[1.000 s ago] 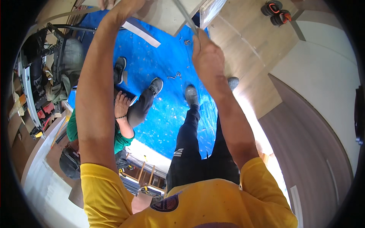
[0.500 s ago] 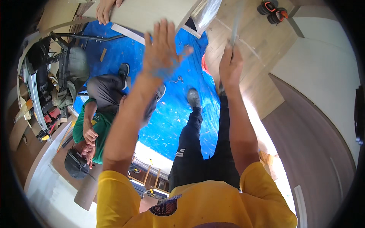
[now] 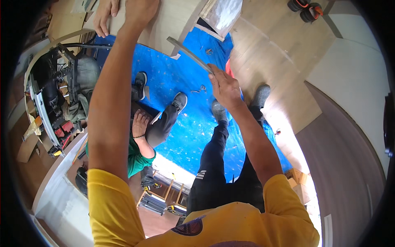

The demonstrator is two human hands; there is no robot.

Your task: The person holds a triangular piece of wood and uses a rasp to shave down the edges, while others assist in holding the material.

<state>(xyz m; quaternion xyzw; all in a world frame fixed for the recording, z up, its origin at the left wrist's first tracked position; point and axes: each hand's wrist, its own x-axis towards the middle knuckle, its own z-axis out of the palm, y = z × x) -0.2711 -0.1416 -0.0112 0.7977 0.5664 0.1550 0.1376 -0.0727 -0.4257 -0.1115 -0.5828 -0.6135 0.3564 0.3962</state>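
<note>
My left hand (image 3: 141,11) rests at the top edge of the view on a pale wooden panel (image 3: 168,24); its fingers run out of sight. In my right hand (image 3: 225,87) is a flat, narrow grey bar (image 3: 189,54), gripped at its near end. It slants up and left, with its far tip over or against the panel's lower edge; I cannot tell whether it touches. Another person's hand (image 3: 105,17) lies on the panel, left of mine.
A person in a green shirt (image 3: 142,162) sits on the left, on or by a blue sheet (image 3: 164,123) covering the floor. Farther left stands a black-framed rack (image 3: 61,82) with gear. Orange-black shoes (image 3: 310,13) lie at the upper right; a brown panel (image 3: 337,160) stands at right.
My left hand has moved up and left onto the panel. My right hand has swung left and down, turning the bar from upright to slanted. The seated person has shifted, lowering a hand to the knee.
</note>
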